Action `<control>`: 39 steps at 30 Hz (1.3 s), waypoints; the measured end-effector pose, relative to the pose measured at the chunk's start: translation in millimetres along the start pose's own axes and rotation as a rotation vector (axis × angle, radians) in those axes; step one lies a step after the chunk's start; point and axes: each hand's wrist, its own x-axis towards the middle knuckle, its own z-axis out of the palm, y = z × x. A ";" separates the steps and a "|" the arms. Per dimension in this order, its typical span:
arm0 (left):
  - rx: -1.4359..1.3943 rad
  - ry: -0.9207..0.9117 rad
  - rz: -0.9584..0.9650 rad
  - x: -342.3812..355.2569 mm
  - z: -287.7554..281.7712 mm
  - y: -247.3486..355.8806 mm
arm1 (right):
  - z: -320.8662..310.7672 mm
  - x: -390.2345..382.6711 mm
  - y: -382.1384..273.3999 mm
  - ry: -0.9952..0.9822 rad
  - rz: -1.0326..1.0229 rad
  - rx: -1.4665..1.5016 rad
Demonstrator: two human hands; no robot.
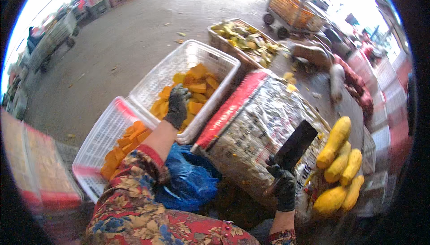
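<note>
My left hand (176,104), in a dark glove, reaches over the white plastic crate (148,72) of cut pumpkin pieces (197,88). Its fingers look loosely apart, and no piece shows in them. In my right hand (283,183), also gloved, is the handle of a cleaver (295,145) with a broad dark blade. The blade hangs over a board (251,133) wrapped in printed, wet-looking sheeting with a red edge. Several peeled yellow squashes (339,142) lie along the board's right side.
A second white crate (96,144) with orange pieces (127,144) stands at left. Blue plastic bag (188,177) bunches beside my left arm. Beyond the board are a basket of peelings (246,43), unpeeled squashes (311,54) and a red net sack (358,86). An orange cart (291,9) stands farther back.
</note>
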 end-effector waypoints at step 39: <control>1.132 -1.186 0.329 -246.9 465.2 -291.9 | -204.3 -141.0 42.1 0.747 -0.066 -0.130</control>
